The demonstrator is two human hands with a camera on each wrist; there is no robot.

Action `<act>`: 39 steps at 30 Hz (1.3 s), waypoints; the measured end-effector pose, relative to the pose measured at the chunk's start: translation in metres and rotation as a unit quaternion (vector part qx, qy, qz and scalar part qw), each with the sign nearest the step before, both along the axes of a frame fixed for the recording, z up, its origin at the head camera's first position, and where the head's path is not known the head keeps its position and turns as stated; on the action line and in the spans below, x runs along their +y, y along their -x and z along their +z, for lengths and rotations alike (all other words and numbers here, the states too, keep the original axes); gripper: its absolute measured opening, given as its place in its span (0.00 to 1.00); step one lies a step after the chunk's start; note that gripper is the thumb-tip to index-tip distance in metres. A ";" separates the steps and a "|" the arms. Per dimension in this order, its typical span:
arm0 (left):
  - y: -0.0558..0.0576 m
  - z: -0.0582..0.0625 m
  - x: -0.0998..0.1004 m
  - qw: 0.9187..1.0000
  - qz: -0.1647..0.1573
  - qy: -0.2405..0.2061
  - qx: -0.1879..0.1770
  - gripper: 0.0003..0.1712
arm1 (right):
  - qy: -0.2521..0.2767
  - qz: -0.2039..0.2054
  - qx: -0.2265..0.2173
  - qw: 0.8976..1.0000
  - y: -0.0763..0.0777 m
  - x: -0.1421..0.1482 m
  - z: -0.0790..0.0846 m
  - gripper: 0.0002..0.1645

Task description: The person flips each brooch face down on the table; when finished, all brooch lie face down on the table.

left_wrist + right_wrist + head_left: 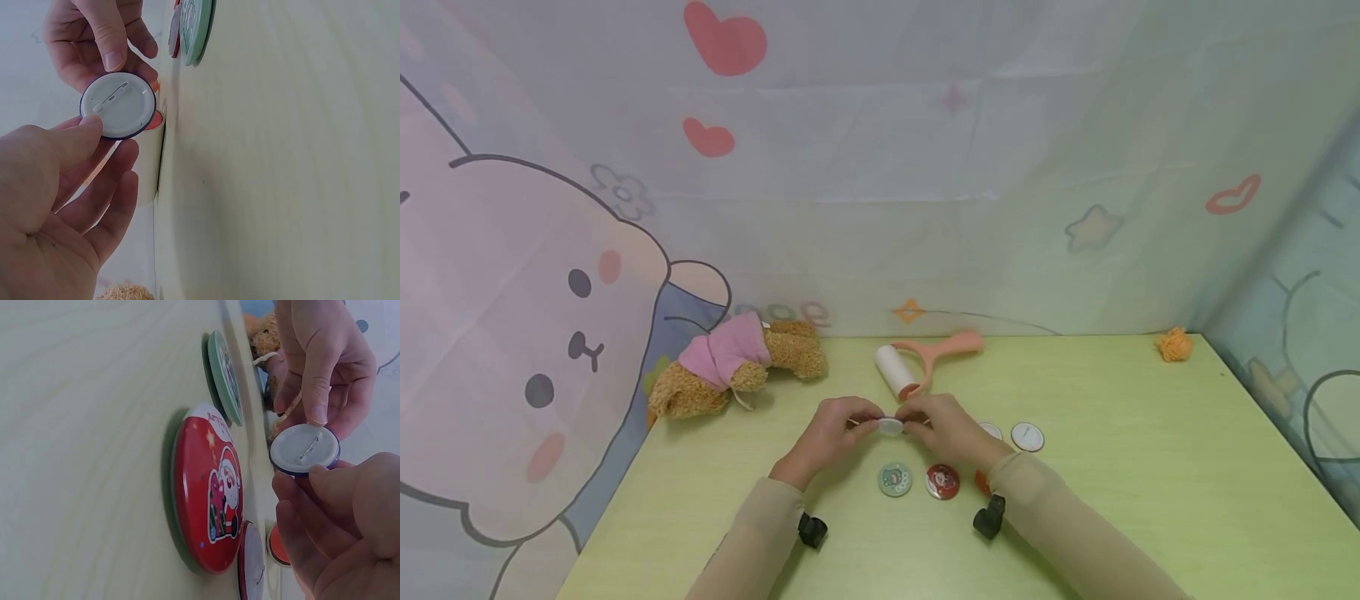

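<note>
Between both hands is a round pin-back badge (891, 427), its white back and safety pin turned toward me and its rim dark blue. My left hand (831, 432) pinches one edge with thumb and fingers; in the left wrist view the badge (119, 105) shows plainly. The opposite edge is pinched by my right hand (953, 432). Below them on the table lie a green badge (895, 480) and a red badge (942, 482), picture side up. Another red badge (982, 482) is partly hidden by my right wrist. The held badge's front is hidden.
Two badges lie white back up on the right, one badge (1027, 437) in full view, the other badge (991, 430) partly covered. Behind the hands lies a lint roller (897, 372). A teddy bear (726, 362) lies back left; an orange yarn ball (1175, 344) sits back right.
</note>
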State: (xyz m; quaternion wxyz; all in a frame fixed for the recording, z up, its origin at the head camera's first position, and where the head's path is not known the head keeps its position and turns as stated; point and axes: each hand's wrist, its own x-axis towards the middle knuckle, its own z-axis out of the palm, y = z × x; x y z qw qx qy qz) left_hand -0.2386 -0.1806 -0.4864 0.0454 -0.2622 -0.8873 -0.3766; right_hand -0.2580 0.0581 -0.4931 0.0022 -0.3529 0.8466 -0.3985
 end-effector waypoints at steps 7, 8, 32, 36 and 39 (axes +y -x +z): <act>0.001 -0.001 0.001 1.000 0.002 -0.003 -0.011 0.07 | 0.009 -0.001 -0.015 1.000 0.000 0.001 0.000 0.11; 0.001 -0.002 0.001 1.000 0.000 -0.003 -0.009 0.07 | 0.008 -0.002 -0.015 1.000 0.000 0.001 0.000 0.11; 0.001 -0.005 0.001 0.999 0.009 -0.032 -0.002 0.19 | 0.027 -0.028 -0.002 0.999 0.001 -0.002 -0.001 0.14; 0.001 -0.006 0.001 0.999 0.003 -0.033 -0.005 0.19 | 0.021 -0.035 -0.013 0.999 0.001 -0.001 -0.001 0.15; 0.001 -0.006 0.002 0.999 -0.003 -0.034 -0.005 0.19 | 0.021 -0.033 -0.023 0.999 0.000 -0.001 -0.001 0.15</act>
